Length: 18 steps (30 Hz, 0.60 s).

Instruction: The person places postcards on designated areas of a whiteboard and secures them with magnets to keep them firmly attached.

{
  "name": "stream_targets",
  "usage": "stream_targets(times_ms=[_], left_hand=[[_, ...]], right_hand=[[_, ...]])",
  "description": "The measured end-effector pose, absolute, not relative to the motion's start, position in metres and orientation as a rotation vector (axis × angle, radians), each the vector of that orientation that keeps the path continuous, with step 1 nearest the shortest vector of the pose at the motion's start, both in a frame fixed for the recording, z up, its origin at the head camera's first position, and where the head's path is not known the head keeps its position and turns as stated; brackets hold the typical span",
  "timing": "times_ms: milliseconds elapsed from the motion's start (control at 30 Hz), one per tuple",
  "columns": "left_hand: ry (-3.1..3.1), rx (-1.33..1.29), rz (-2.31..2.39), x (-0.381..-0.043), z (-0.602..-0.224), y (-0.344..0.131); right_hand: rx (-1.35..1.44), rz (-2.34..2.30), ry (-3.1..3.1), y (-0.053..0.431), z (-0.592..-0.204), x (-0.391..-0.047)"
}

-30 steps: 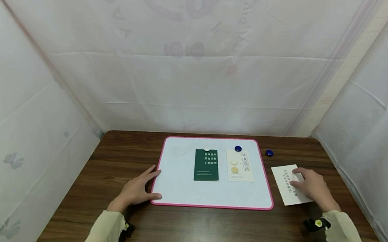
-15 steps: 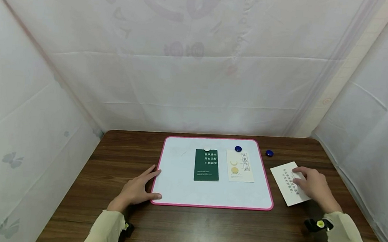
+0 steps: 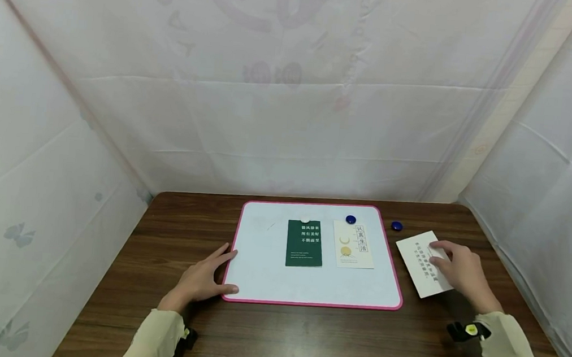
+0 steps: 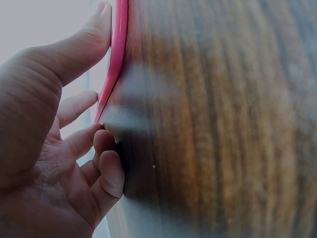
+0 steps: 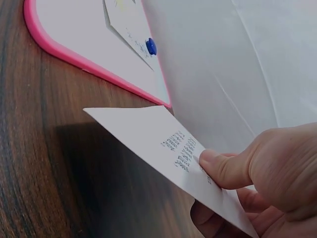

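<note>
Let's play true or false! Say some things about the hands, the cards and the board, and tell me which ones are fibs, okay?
1. The right hand holds a white card with writing on it. True.
2. The left hand holds a blue disc. False: the left hand touches the edge of the whiteboard.
3. The whiteboard has a pink border. True.
4. The green card lies outside the whiteboard. False: the green card is on it.
5. One blue disc sits on the table, beside the whiteboard. True.

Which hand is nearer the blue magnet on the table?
Right. The right hand, pinching the card, is below and right of the magnet in the head view. The left hand is far to its left, across the board.
</note>
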<state>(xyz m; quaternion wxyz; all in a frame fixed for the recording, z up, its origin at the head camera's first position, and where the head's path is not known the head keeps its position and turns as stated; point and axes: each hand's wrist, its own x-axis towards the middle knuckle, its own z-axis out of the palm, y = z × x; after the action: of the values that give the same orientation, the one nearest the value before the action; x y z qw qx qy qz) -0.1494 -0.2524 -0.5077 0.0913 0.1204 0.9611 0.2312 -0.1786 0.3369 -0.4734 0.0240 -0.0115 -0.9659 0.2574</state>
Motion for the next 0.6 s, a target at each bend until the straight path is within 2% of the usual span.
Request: stream_targets(times_ms=[600], left_hand=[[2.860, 0.357, 0.691, -0.150, -0.510, -0.254]], right_hand=[[-0.001, 0.841, -2.950, 0.322, -0.467, -0.184]])
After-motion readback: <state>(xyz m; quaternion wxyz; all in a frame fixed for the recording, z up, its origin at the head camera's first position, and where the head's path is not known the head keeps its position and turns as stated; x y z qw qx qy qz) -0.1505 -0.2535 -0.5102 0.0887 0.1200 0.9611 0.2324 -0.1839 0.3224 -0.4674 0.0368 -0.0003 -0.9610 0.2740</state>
